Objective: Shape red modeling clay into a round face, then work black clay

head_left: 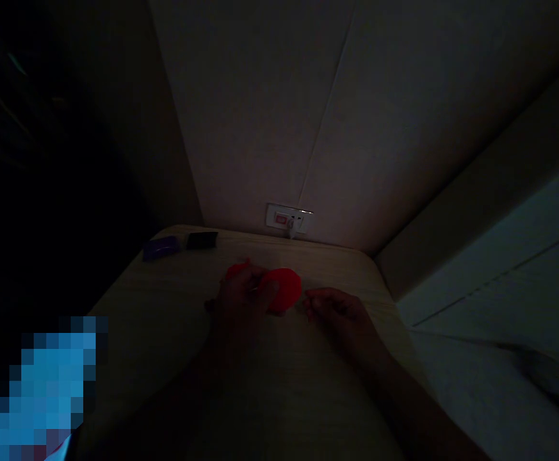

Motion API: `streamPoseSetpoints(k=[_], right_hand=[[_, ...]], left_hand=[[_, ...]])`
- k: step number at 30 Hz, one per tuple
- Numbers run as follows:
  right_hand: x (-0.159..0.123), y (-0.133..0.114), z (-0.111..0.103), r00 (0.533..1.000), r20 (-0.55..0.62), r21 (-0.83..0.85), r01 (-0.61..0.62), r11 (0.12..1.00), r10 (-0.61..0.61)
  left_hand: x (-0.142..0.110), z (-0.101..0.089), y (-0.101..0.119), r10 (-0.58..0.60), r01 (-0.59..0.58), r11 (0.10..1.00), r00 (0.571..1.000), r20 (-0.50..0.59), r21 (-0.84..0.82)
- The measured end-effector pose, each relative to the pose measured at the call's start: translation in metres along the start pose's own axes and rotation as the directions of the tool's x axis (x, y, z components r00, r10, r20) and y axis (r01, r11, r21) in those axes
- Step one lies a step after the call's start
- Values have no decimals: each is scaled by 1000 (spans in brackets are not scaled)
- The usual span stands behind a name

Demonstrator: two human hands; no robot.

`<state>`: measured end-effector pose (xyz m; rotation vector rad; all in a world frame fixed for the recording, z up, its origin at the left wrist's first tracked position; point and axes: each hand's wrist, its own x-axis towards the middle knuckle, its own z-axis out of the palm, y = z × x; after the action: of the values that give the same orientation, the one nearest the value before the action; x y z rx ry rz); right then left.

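Note:
In the dim light my left hand (241, 298) is closed on a bright red, flat, rounded piece (285, 288), with the thumb across its near face. More red (235, 269) shows behind the fingers of that hand; whether it belongs to the same piece I cannot tell. Just to the right, apart from the red piece, my right hand (341, 312) has its thumb and forefinger pinched together. Anything between those fingertips is too dark and small to make out. Both hands are over the light wooden tabletop (289, 378).
At the table's far left corner lie a purple packet-like object (161, 248) and a dark flat object (202, 241). A wall socket (279, 219) with a red switch and a plug sits behind the table. A pale panel (514, 256) stands to the right.

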<state>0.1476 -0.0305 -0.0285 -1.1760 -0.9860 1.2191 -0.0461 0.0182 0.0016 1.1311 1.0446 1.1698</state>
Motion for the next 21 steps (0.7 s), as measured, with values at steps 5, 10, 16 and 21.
streamPoseSetpoints(k=[5,10,16,21], right_hand=[[-1,-5,1,996,-77,-45,-48,998,44],[1,-8,3,995,-91,-40,-45,998,42],[0,-4,3,993,-64,68,-91,994,95],[1,-3,2,997,-34,74,-73,995,76]], left_hand=[[0,0,2,-17,17,1000,1000,-10,13],[0,1,3,-17,17,1000,1000,-7,-16],[0,0,2,10,-10,1000,1000,-16,-3],[-1,0,4,-8,8,1000,1000,-11,25]])
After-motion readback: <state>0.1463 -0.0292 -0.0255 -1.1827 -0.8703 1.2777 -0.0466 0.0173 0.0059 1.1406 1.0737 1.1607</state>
